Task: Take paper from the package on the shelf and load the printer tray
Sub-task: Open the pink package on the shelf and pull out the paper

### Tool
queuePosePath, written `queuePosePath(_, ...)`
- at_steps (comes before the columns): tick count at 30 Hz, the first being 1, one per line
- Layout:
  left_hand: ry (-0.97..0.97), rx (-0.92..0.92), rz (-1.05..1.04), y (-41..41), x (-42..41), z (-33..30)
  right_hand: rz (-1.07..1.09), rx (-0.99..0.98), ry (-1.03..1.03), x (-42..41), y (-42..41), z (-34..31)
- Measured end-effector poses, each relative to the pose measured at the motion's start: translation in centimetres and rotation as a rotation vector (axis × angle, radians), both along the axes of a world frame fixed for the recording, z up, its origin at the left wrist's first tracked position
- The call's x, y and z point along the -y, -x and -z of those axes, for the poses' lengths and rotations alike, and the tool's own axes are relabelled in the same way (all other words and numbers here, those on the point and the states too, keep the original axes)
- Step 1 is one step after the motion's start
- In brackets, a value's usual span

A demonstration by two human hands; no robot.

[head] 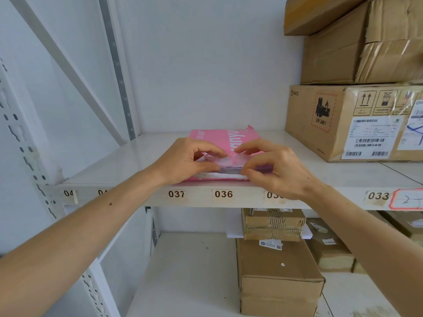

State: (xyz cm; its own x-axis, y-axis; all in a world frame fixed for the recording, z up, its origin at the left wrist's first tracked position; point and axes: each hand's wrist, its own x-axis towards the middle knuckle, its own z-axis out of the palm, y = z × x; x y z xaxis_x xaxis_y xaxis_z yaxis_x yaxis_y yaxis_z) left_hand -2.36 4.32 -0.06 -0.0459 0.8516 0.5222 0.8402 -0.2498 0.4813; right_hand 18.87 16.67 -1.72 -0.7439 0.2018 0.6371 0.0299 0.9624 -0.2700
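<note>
A pink paper package (217, 137) lies flat on the white shelf (128, 161), its torn near end facing me at the front edge. White sheets (226, 169) show in the opening. My left hand (185, 160) pinches the left side of the open end, thumb under and fingers on the wrapper flap. My right hand (277, 167) pinches the right side of the same opening, fingertips on the flap and the edge of the paper stack. No printer is in view.
Stacked cardboard boxes (348, 120) stand on the same shelf to the right of the package. Number labels such as 037 and 036 (223, 194) run along the shelf's front lip. More boxes (277, 271) sit on the lower shelf. A slotted upright (27, 156) rises at left.
</note>
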Motion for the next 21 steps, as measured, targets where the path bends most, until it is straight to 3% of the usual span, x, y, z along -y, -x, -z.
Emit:
queuePosePath(12,-0.027,-0.165,-0.115,-1.0,0.9,-0.2,0.183,-0.061,0.001,-0.2,2.0,-0.7)
queuePosePath(21,-0.033,-0.166,-0.102,-0.8,0.8,0.0,0.223,-0.023,-0.036,-0.7,2.4,-0.9)
